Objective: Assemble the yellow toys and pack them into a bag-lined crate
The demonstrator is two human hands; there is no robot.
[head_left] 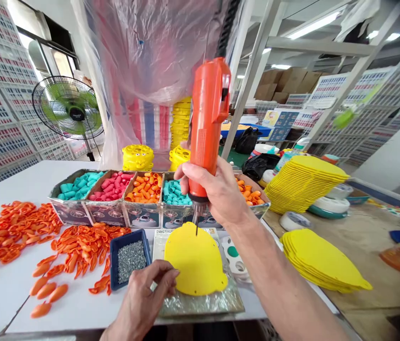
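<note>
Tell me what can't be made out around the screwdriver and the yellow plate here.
Head view:
- Screwdriver lower grip: wrapped by the right hand.
- Yellow plate left edge: under the left hand fingers.
- Bit tip contact: too small.
- Screws in the blue tray: too small to count.

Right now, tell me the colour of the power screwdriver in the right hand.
Orange: the screwdriver in the right hand, shown in the head view.

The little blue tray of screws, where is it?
In the head view, the blue tray of screws sits on the white table, just above the left hand, between the orange pieces and the yellow plate.
</note>
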